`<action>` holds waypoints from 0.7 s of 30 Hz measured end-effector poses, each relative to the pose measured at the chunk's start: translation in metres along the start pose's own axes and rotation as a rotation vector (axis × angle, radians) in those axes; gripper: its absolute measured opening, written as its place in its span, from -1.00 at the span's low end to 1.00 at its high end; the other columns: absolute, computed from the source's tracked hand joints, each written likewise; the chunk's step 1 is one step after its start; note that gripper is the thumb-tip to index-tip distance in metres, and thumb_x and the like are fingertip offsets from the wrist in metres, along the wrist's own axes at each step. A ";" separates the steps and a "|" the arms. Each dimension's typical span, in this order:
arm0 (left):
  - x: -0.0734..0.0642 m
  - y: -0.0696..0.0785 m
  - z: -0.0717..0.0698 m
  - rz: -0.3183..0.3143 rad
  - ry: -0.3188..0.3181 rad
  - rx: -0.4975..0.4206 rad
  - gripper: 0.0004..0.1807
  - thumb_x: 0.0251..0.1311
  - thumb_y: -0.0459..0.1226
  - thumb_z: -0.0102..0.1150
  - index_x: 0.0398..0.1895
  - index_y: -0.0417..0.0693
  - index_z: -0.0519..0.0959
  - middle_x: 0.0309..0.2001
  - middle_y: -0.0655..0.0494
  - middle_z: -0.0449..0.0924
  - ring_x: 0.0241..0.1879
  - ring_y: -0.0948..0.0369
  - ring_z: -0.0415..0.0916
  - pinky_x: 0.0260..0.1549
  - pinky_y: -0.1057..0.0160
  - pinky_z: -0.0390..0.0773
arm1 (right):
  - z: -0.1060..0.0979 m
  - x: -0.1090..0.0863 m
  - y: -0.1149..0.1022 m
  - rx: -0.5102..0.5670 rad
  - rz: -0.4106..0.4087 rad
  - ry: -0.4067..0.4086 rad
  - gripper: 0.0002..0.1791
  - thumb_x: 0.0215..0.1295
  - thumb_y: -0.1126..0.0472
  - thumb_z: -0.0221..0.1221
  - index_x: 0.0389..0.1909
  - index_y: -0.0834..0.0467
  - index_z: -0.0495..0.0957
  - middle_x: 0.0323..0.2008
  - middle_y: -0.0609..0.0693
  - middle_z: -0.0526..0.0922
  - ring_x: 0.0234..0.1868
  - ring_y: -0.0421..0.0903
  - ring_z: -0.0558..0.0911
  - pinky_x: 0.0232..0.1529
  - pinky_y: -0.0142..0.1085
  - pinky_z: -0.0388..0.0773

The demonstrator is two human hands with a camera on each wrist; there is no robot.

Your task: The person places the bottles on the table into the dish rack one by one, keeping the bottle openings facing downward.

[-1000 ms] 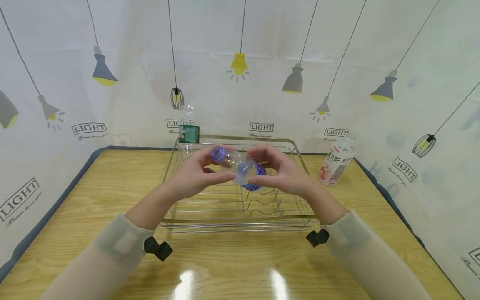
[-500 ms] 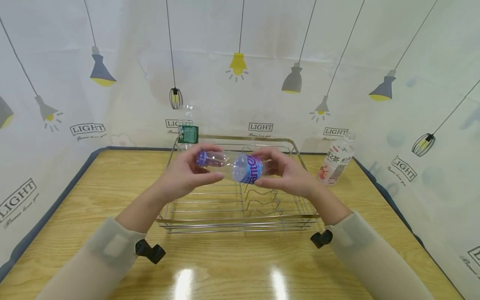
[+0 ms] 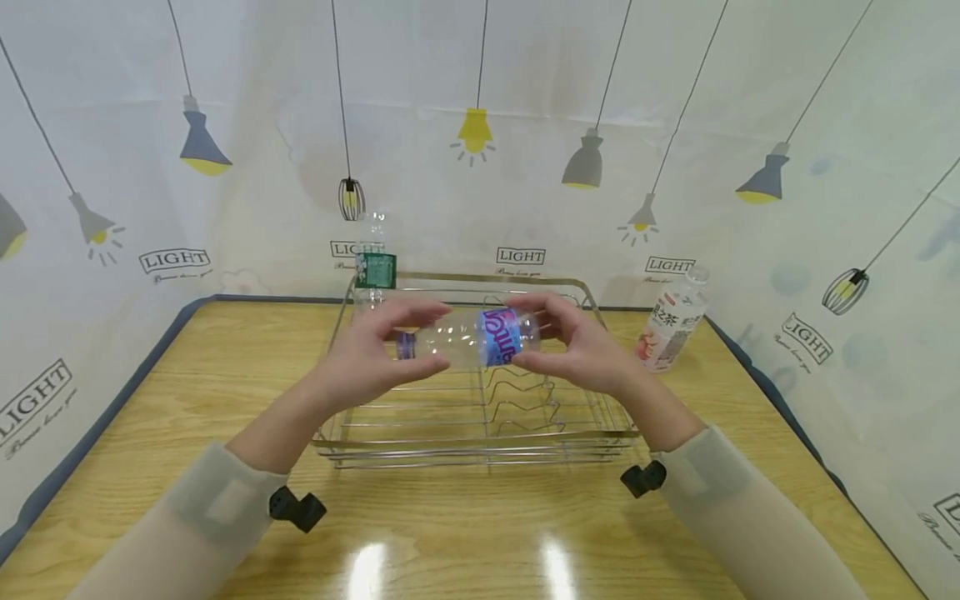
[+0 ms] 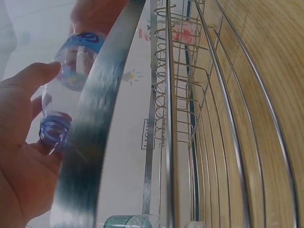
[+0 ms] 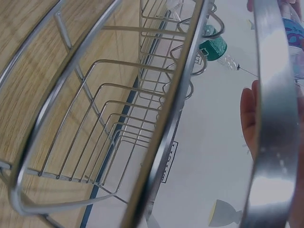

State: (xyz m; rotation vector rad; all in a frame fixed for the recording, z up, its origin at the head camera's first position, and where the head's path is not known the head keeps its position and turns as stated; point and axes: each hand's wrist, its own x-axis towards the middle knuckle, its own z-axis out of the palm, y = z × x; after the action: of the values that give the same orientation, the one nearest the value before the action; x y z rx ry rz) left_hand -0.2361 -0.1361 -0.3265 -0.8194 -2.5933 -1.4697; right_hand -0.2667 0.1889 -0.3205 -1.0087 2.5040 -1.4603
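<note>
A clear plastic bottle [image 3: 461, 340] with a purple cap and a blue and pink label lies sideways in the air over a metal wire dish rack [image 3: 480, 439]. My left hand [image 3: 375, 343] holds its neck and shoulder end, thumb in front and fingers behind. At the base end, my right hand [image 3: 573, 346] grips it beside the label. The left wrist view shows the ridged purple cap [image 4: 54, 132] by my left palm. In the right wrist view, the rack's rim [image 5: 273, 123] hides much of my right hand.
A clear bottle with a green label [image 3: 377, 271] stands at the rack's back left corner. A peach-printed drink bottle [image 3: 671, 325] stands on the wooden table [image 3: 225, 358] to the right of the rack. A lamp-printed cloth [image 3: 525, 192] encloses the table's back and sides.
The bottle has turned from slanting, mouth toward me, to lying nearly level from left to right, and its label has rolled. My left hand has shifted slightly left; both hands keep holding it.
</note>
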 end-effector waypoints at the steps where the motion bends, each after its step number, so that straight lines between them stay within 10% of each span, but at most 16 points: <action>1: 0.000 0.002 0.001 0.020 -0.002 0.043 -0.30 0.28 -0.10 0.61 0.49 0.28 0.59 0.41 0.12 0.54 0.34 0.05 0.55 0.23 -0.07 0.66 | 0.001 0.000 0.000 -0.003 0.000 0.002 -0.20 0.32 0.31 0.49 0.55 0.13 0.42 0.32 0.10 0.56 0.18 0.04 0.61 0.31 -0.19 0.62; 5: 0.001 0.008 0.008 0.116 -0.003 0.168 -0.27 0.27 -0.13 0.62 0.51 0.26 0.58 0.36 0.06 0.54 0.07 0.07 0.55 0.00 -0.05 0.68 | 0.004 0.001 -0.003 -0.025 -0.013 0.012 -0.20 0.32 0.30 0.49 0.55 0.12 0.43 0.32 0.10 0.59 0.17 0.05 0.63 0.31 -0.11 0.63; 11: 0.003 0.009 0.014 0.189 0.039 0.293 -0.23 0.24 -0.17 0.63 0.52 0.07 0.56 0.32 0.00 0.61 0.23 -0.02 0.60 0.24 -0.19 0.65 | 0.007 0.003 -0.006 -0.053 0.001 0.026 -0.24 0.38 0.22 0.47 0.57 0.04 0.44 0.28 0.10 0.60 0.18 0.05 0.65 0.27 -0.12 0.65; 21: 0.004 0.003 0.014 0.054 0.043 0.142 -0.26 0.34 -0.16 0.56 0.55 0.10 0.48 0.30 -0.08 0.68 0.21 -0.03 0.59 0.14 -0.11 0.70 | 0.007 0.007 -0.010 0.159 0.026 0.061 -0.20 0.47 0.34 0.37 0.66 0.07 0.31 0.40 0.18 0.52 0.23 0.06 0.64 0.17 -0.28 0.71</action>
State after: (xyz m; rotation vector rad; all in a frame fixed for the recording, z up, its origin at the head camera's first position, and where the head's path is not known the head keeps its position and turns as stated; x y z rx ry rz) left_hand -0.2349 -0.1221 -0.3302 -0.8248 -2.5861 -1.2585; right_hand -0.2650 0.1765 -0.3145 -0.9149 2.3850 -1.6756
